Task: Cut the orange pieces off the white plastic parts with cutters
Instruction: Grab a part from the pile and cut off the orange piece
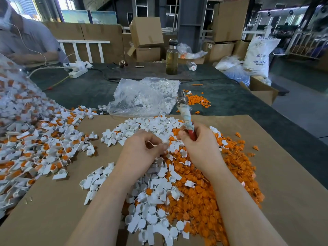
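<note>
White plastic part pinched in left hand; right hand grips red-handled metal cutters, head pointing away. Bring blades round, snip flush w/ part.

This was a factory work floor. Around the big work table lay heaps of small plastic parts. Behind the table stood stacked cardboard boxes. To its right sat a white resin sack, near metal railings.

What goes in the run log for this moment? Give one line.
left hand: pinches white part | right hand: grips cutters, head up | cut orange pieces: heaped on cardboard
</note>
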